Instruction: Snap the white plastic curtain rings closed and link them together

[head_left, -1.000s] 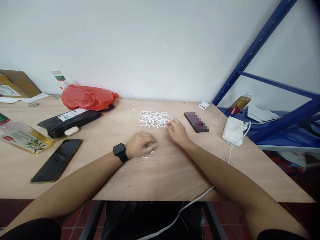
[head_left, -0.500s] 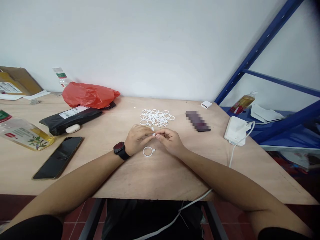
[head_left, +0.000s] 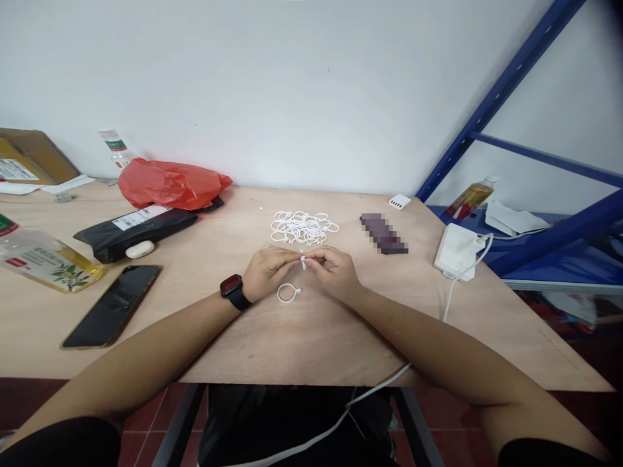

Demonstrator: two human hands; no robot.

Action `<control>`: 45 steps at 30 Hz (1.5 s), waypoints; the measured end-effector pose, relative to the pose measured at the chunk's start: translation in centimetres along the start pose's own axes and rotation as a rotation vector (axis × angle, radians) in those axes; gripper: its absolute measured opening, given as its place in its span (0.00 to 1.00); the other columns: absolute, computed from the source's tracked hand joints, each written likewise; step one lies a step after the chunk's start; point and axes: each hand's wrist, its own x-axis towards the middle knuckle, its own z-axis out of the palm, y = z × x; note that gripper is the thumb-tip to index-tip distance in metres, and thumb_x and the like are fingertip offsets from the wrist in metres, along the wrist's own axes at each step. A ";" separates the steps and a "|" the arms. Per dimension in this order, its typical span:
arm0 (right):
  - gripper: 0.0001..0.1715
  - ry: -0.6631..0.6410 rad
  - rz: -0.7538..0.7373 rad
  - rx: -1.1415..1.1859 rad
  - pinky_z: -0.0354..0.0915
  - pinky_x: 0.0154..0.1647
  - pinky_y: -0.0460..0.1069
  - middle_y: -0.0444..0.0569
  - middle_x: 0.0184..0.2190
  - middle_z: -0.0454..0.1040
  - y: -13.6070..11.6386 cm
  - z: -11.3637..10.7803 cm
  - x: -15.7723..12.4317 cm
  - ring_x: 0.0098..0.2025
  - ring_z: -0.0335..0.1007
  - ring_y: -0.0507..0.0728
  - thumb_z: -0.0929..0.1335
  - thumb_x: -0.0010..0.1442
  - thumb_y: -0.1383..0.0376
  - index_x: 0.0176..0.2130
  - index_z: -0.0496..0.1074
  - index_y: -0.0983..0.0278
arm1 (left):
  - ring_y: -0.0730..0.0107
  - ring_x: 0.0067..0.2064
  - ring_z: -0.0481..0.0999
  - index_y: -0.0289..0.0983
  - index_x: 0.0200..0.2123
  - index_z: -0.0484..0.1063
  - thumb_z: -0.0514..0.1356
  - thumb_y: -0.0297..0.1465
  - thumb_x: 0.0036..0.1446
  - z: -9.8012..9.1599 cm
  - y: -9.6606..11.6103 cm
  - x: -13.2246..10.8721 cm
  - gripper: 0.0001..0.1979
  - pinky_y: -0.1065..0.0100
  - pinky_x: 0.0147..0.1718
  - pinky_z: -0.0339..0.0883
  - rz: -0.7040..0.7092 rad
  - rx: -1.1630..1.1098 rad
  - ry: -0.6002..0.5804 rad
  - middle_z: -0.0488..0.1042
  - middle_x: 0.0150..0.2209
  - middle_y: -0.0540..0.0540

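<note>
- The worktop [head_left: 316, 337] is bare pale wood, and the pile of white rings [head_left: 304, 228] lies on it towards the far edge
- A blue rack [head_left: 487, 110] rises well to the right of the pile
- A red bag [head_left: 168, 183] sits left of the pile and a little farther back
- A black parcel [head_left: 141, 227] with a white label lies left of the pile, just in front of the red bag
- A plastic bottle [head_left: 43, 259] lies on its side far to the left of the pile
- A dark phone [head_left: 111, 305] lies flat, left of the pile and nearer to me
- A white charger block [head_left: 455, 251] with its cable sits well to the right of the pile
- My left grip [head_left: 267, 272] is just on my side of the pile, fingertips pressed together and pinching the small white piece
- My right grip [head_left: 333, 272] is beside it, also just on my side of the pile, pinching the same piece from the other end
- A loose ring [head_left: 287, 294] lies flat, nearer to me than the pile, below my fingertips and apart from them
- The small white piece [head_left: 303, 261] is held between both grips, just in front of the pile and clear of the wood; I cannot tell its shape
</note>
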 end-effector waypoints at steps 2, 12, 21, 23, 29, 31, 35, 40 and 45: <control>0.04 0.001 -0.016 -0.003 0.68 0.32 0.47 0.45 0.30 0.78 -0.1 0.0 0.0 0.30 0.72 0.52 0.70 0.59 0.64 0.33 0.76 0.60 | 0.69 0.38 0.82 0.39 0.42 0.78 0.58 0.31 0.65 0.0 0.1 0.0 0.08 0.67 0.39 0.71 0.004 -0.017 0.014 0.82 0.39 0.45; 0.07 -0.015 -0.049 -0.126 0.68 0.33 0.48 0.46 0.29 0.77 -0.1 0.1 -0.4 0.31 0.72 0.54 0.67 0.61 0.63 0.33 0.74 0.60 | 0.70 0.36 0.80 0.38 0.38 0.77 0.59 0.31 0.64 0.2 0.5 -0.3 0.07 0.66 0.40 0.69 -0.067 -0.015 0.016 0.82 0.35 0.46; 0.09 -0.046 0.000 -0.106 0.69 0.37 0.50 0.46 0.33 0.79 0.6 0.0 0.2 0.34 0.73 0.55 0.66 0.62 0.61 0.37 0.77 0.58 | 0.61 0.47 0.76 0.38 0.35 0.72 0.59 0.31 0.59 -0.4 0.3 0.5 0.03 0.56 0.48 0.68 -0.099 -0.032 0.030 0.79 0.45 0.42; 0.12 -0.087 0.009 -0.173 0.69 0.43 0.52 0.48 0.38 0.79 1.4 -0.4 0.6 0.39 0.74 0.56 0.64 0.63 0.62 0.43 0.76 0.59 | 0.61 0.48 0.76 0.38 0.35 0.71 0.58 0.30 0.58 -0.9 0.1 0.5 0.03 0.56 0.49 0.68 -0.105 -0.060 -0.020 0.78 0.46 0.42; 0.21 -0.206 0.054 -0.641 0.54 0.62 0.62 0.54 0.59 0.68 3.9 -1.5 2.0 0.61 0.58 0.66 0.65 0.62 0.63 0.54 0.73 0.60 | 0.66 0.37 0.76 0.37 0.35 0.73 0.57 0.29 0.56 -0.7 -0.1 0.2 0.06 0.62 0.45 0.67 0.006 -0.048 -0.418 0.78 0.34 0.47; 0.23 -0.253 0.079 -0.734 0.48 0.64 0.65 0.53 0.64 0.62 4.3 -1.4 2.1 0.66 0.51 0.69 0.65 0.63 0.61 0.57 0.71 0.58 | 0.67 0.37 0.76 0.37 0.35 0.74 0.57 0.29 0.56 -0.3 0.0 0.2 0.06 0.64 0.45 0.67 0.049 -0.053 -0.491 0.78 0.33 0.47; 0.28 -0.385 0.088 -0.800 0.43 0.64 0.71 0.52 0.68 0.56 4.6 -1.1 1.8 0.69 0.44 0.71 0.62 0.65 0.58 0.63 0.63 0.55 | 0.66 0.41 0.76 0.38 0.36 0.75 0.58 0.34 0.60 0.2 0.2 0.2 0.08 0.64 0.47 0.67 0.087 -0.081 -0.522 0.78 0.36 0.45; 0.25 -0.411 0.076 -0.771 0.41 0.64 0.71 0.51 0.63 0.65 4.3 -1.1 1.7 0.67 0.50 0.68 0.60 0.67 0.61 0.62 0.64 0.55 | 0.64 0.39 0.76 0.38 0.35 0.75 0.60 0.40 0.59 0.0 0.1 0.0 0.11 0.64 0.43 0.67 0.114 -0.103 -0.544 0.78 0.35 0.44; 0.21 -0.356 0.038 -0.738 0.41 0.65 0.67 0.51 0.52 0.75 4.1 -1.2 1.7 0.58 0.60 0.64 0.62 0.64 0.67 0.54 0.72 0.56 | 0.66 0.34 0.76 0.37 0.34 0.74 0.61 0.43 0.58 -0.1 0.2 0.0 0.14 0.65 0.38 0.67 0.112 -0.173 -0.558 0.78 0.32 0.44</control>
